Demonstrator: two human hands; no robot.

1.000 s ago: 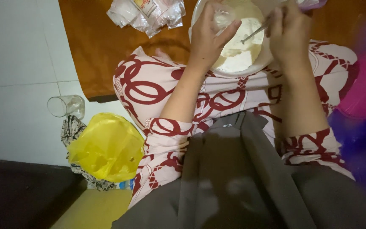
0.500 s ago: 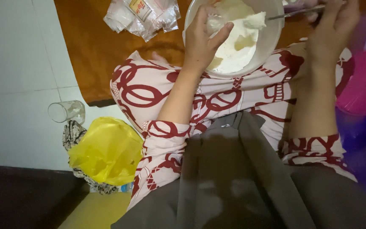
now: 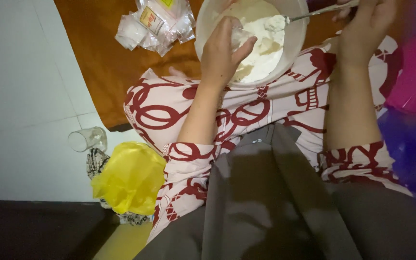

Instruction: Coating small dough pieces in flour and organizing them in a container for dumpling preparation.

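A white bowl (image 3: 298,29) of white flour and pale batter rests against my lap at the top of the head view. My left hand (image 3: 222,50) is over the bowl's near rim, fingers closed around a small clear glass (image 3: 240,36) tipped into the bowl. My right hand (image 3: 369,21) holds a metal spoon (image 3: 314,12) by its handle, with the spoon's tip in the flour. My legs in red-and-white patterned cloth lie under the bowl.
Several clear plastic packets (image 3: 157,21) lie on a brown mat (image 3: 97,62). An empty glass (image 3: 88,139) lies on its side on the white tile floor, beside a yellow plastic bag (image 3: 131,178). A pink container (image 3: 415,72) stands at right.
My view has drawn closer to the bowl. My right hand has moved from inside the bowl to its right edge, with the spoon now reaching in from the side.
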